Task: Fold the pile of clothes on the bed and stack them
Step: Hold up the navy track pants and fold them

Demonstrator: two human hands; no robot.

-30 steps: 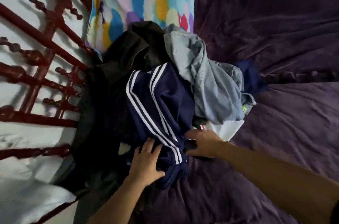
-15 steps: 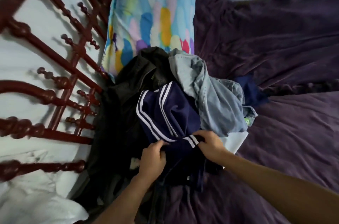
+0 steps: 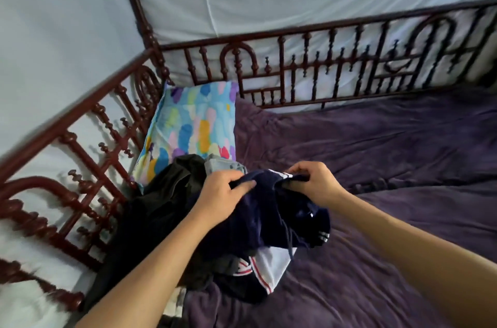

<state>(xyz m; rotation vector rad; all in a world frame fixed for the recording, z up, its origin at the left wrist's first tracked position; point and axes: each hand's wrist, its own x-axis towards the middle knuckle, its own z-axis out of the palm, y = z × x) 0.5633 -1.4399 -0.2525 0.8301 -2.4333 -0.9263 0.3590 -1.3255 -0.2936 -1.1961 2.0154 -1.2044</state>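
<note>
A navy garment with white stripes (image 3: 271,217) hangs lifted above the clothes pile, bunched at its top edge. My left hand (image 3: 220,193) grips that edge on the left, and my right hand (image 3: 313,180) pinches it on the right. Under it lies the pile: a black garment (image 3: 161,201) on the left, a grey-blue one (image 3: 223,166) peeking out behind my left hand, and a white piece with red trim (image 3: 269,266) at the front. The rest of the pile is hidden by the navy garment and my arms.
The pile sits on a purple bedspread (image 3: 376,166) that stretches to the right and front. A colourful pillow (image 3: 193,128) lies behind the pile. Dark red metal bed rails (image 3: 322,69) run along the back and the left side, with white netting behind them.
Both hands closed on the navy striped garment and raised it off the pile. My head tilted up, so the back rail and netting came into view.
</note>
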